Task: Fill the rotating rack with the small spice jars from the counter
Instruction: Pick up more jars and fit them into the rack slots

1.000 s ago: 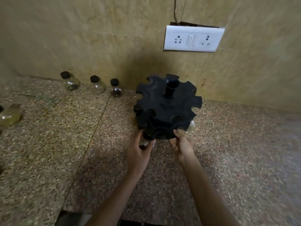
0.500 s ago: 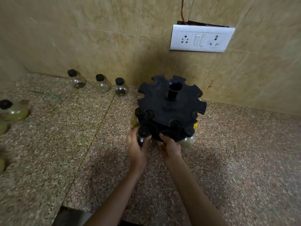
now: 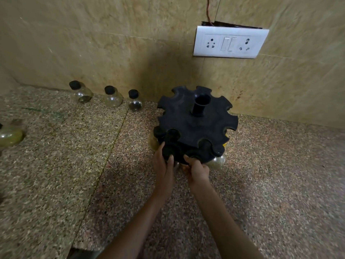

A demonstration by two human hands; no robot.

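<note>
At rack [image 3: 196,126] front, left hand [image 3: 164,170] grips jar [image 3: 169,152] at its cap, at a slot; right hand [image 3: 197,170] pinches rack rim; risk: rack spins under the push, neck misses slot, jar tips out; wall jars [image 3: 113,96] wait, well apart, on counter [image 3: 56,165].

Light: dim, warm, indoor; source probably above and behind the camera. The rack [image 3: 196,124] throws a broad soft shadow up the wall [image 3: 130,43] behind it, and a second shadow darkens the counter [image 3: 280,184] before it. The socket plate [image 3: 229,43] is brightest, without glare. Wide-angle bowing shows at the frame edges. The yellowish jar [image 3: 10,136] at the counter's left edge is smeared. The rack's lower tier is lost in black.
</note>
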